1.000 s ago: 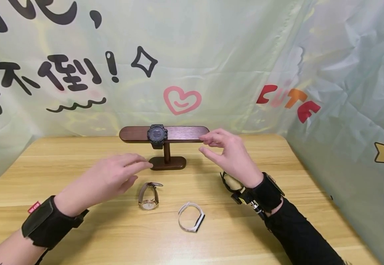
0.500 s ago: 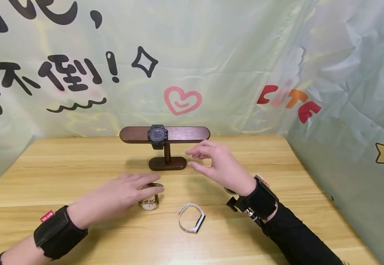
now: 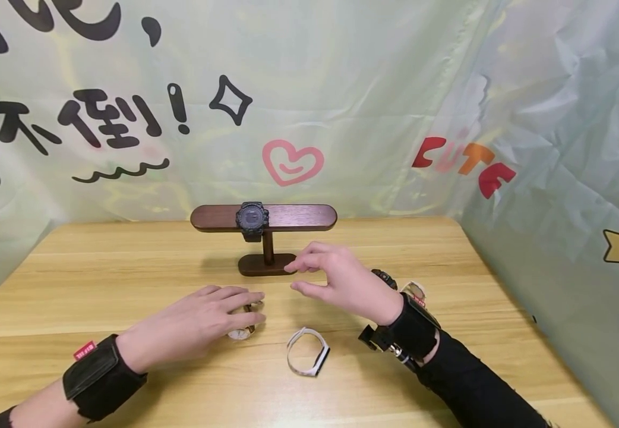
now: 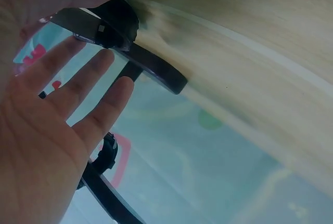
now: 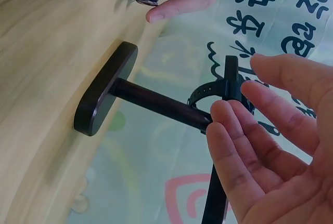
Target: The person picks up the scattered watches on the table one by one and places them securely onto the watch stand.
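My left hand (image 3: 197, 318) hovers over a gold-rimmed wristwatch (image 3: 240, 334), fingers spread and nearly straight. In the left wrist view, the thumb and fingers lie around the watch's dark strap (image 4: 120, 18); whether they touch it I cannot tell. My right hand (image 3: 344, 279), loosely bent with nothing in it, floats in front of the base of a dark wooden watch stand (image 3: 301, 217). A black digital watch (image 3: 252, 217) is fastened around the stand's bar, left of its middle. Between the hands and nearer me lies a white fitness band (image 3: 321, 356) on its side.
Beyond the right wrist, a black watch (image 3: 384, 278) and a round gold-rimmed item (image 3: 415, 289) lie partly hidden. The wooden table (image 3: 395, 380) meets a pale printed cloth (image 3: 373, 89) at the back and right.
My left hand has moved down and right over the gold-rimmed watch. The right hand has moved left and down from the bar's right end toward the stand's base.
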`<act>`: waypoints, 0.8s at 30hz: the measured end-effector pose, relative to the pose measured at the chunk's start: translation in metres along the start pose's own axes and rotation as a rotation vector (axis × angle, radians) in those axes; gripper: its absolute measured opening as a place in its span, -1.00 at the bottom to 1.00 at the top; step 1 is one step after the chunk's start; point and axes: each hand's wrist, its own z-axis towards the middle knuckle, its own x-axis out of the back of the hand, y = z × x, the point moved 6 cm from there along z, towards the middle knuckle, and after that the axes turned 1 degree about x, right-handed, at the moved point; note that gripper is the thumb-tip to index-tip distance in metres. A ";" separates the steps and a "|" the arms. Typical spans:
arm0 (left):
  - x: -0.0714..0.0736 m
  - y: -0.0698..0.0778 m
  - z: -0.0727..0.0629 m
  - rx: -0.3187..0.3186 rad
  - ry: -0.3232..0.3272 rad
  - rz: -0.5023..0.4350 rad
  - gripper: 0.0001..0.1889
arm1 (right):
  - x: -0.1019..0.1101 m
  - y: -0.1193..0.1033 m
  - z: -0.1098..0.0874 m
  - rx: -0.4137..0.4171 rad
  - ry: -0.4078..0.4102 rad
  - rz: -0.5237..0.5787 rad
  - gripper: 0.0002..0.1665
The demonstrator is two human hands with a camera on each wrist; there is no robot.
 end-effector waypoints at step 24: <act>0.002 0.000 0.004 -0.015 0.067 -0.007 -0.48 | -0.002 -0.001 -0.001 -0.027 -0.045 0.025 -0.75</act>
